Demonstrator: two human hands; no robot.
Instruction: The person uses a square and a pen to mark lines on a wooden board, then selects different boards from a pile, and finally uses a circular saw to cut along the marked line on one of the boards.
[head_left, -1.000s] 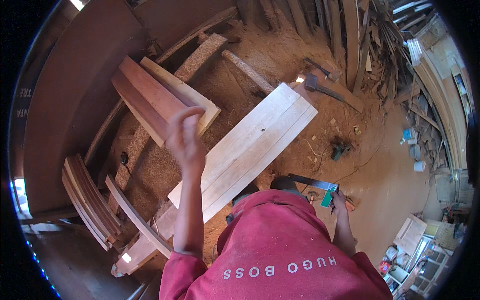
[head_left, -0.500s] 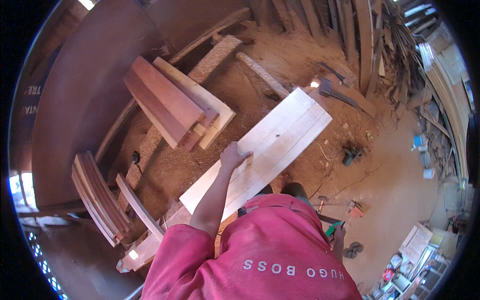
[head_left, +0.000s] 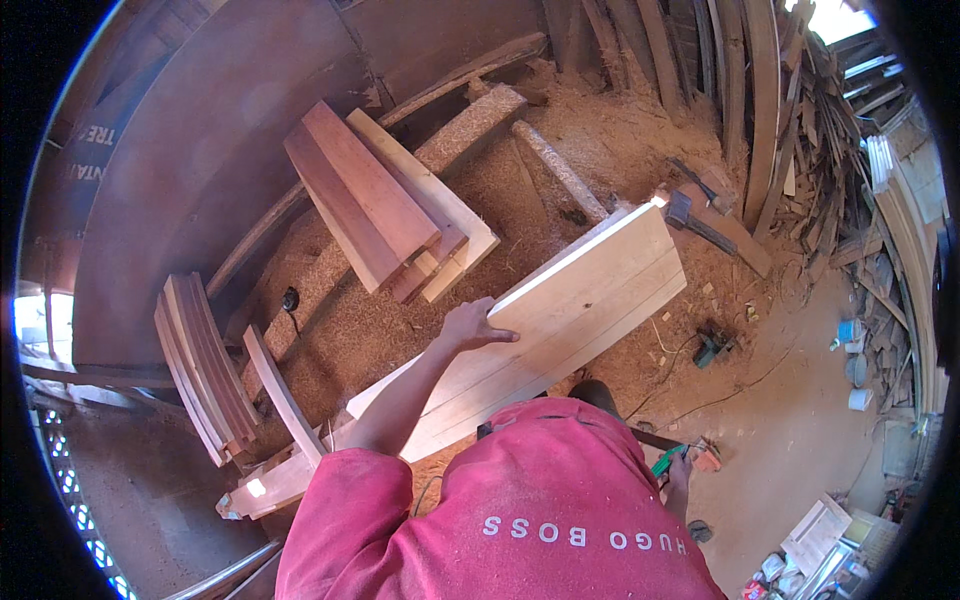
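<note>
A wide pale wooden board lies slantwise in front of me, with lines running along its length and a small dark knot. Its far long edge catches bright light. My left hand grips that far edge, thumb stretched over the face and fingers bent over the side. Low at my right side, my right hand is closed round a green-handled tool. My body partly hides this tool, so its kind is unclear. My red shirt covers the board's near side.
Reddish and pale planks are stacked beyond the board, across sawdust-covered beams. Curved wood pieces lie at left. A hammer-like tool, a dark green power tool and its cord lie at right. Offcuts lean behind.
The board has tipped, so its bright far edge now shows more. My left hand has shifted its grip along with it. The whole view has swung slightly.
</note>
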